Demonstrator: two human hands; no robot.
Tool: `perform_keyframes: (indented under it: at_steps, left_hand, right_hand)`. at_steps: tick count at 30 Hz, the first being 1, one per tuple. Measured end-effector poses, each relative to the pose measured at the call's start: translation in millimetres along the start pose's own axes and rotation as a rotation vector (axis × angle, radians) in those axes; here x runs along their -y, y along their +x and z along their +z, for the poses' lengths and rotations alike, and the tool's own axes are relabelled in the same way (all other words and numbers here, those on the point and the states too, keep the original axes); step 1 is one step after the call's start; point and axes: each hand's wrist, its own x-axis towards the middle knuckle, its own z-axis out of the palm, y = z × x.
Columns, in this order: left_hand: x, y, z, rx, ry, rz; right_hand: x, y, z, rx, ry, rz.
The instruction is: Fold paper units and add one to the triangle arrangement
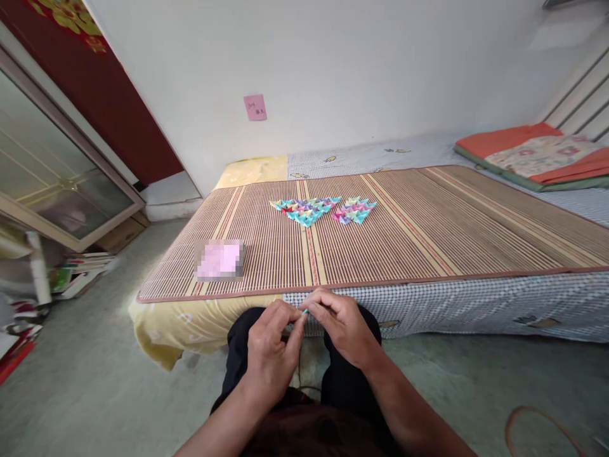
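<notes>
My left hand (272, 346) and my right hand (339, 324) meet above my knees, just in front of the bed's edge. Their fingertips pinch together on a small light-blue piece of paper (303, 311), most of it hidden by my fingers. On the striped bamboo mat (428, 228) further back lie two triangular groups of folded coloured paper pieces, a larger group (305, 210) and a smaller group (354, 211). A pink stack of paper (219, 259), blurred out, lies on the mat's near left corner.
The mat covers a low bed with a yellow sheet (190, 324) and a checked sheet (476, 304). Folded orange bedding (533, 155) lies at the far right. A glass door (52, 165) and books (80, 270) are on the left. A pink note (255, 107) sticks to the wall.
</notes>
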Motion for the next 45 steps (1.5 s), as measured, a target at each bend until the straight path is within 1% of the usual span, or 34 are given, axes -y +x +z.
perform_keyframes:
  at_steps: [3, 7, 8, 12, 16, 18, 24, 29, 30, 32, 35, 37, 39, 41, 43, 45]
  left_hand:
    - [1, 0, 0.4, -0.024, 0.040, 0.046]
    - [0, 1, -1.4, -0.050, 0.085, 0.113]
    - [0, 1, -1.7, -0.050, 0.102, 0.133]
    - [0, -1, -0.9, -0.034, 0.181, 0.193]
    - [0, -3, 1.2, -0.010, 0.198, 0.210]
    - [-1, -3, 2.2, -0.014, 0.155, 0.179]
    - [-8, 1, 3.7, -0.085, -0.017, 0.000]
    - [-8, 1, 2.6, -0.069, -0.098, -0.112]
    - [-8, 2, 2.0, -0.056, -0.113, -0.156]
    - [-7, 3, 0.7, -0.013, -0.180, -0.298]
    - [-6, 5, 0.4, 0.045, -0.402, -0.524]
    - [-5, 5, 1.6, 0.046, -0.514, -0.596]
    - [-4, 4, 3.7, 0.035, -0.522, -0.597]
    - [-1, 2, 5.6, 0.027, -0.472, -0.557]
    - [2, -1, 6.8, 0.023, -0.418, -0.519]
    - [4, -1, 7.0, 0.021, -0.403, -0.518]
  right_hand:
    - [-3, 0, 0, -0.017, 0.010, 0.009]
    - [-4, -1, 0, -0.168, 0.059, 0.059]
    - [-3, -2, 0, -0.186, 0.064, 0.067]
    - [0, -3, 2, -0.140, 0.084, 0.090]
    - [-1, -3, 5, -0.132, 0.110, 0.113]
    - [-2, -3, 5, -0.131, 0.124, 0.108]
    - [1, -3, 4, -0.132, 0.133, 0.108]
    - [5, -5, 6, -0.157, 0.052, 0.095]
    - [5, -5, 6, -0.162, 0.034, 0.088]
    - [5, -5, 5, -0.173, 0.013, 0.070]
    - [6, -5, 1, -0.196, 0.016, 0.039]
    - [7, -4, -2, -0.178, 0.014, 0.034]
    - [7, -3, -2, -0.132, -0.003, 0.037]
    - [7, -3, -1, -0.105, -0.029, 0.036]
    - [5, -3, 1, -0.109, -0.056, 0.020]
    - [3, -2, 2, -0.109, -0.082, 0.002]
